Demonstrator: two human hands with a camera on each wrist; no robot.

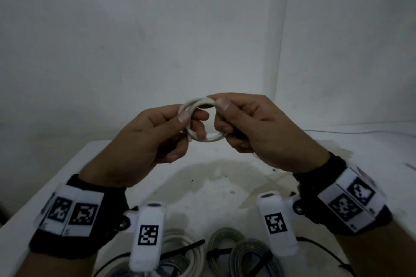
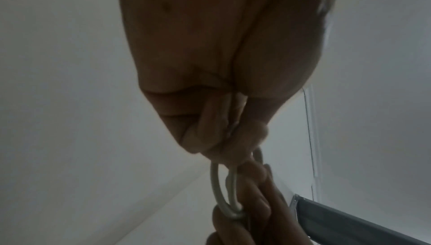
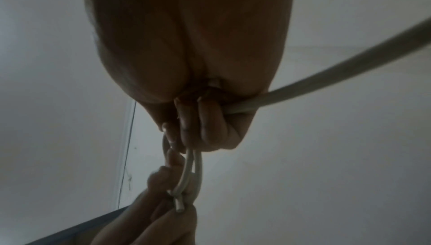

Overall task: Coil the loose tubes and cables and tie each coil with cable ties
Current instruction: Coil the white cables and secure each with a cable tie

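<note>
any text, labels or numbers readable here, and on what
No readable words or numbers in any view.
Left wrist band: square black-and-white coded markers, with tiny print beneath too blurred to read.
Right wrist band: the same.
Two white wrist camera housings: one coded marker each, no text.

White cable (image 1: pixel 203 119) — white table (image 1: pixel 225 186), stained brown; black wristbands (image 1: pixel 74 216) carry black-and-white square code patches.

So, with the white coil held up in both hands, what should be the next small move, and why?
Probably wind one more loop. The right hand and left hand each pinch the small white coil, no tie is on it, and a loose length of tube trails from the right grip.
</note>
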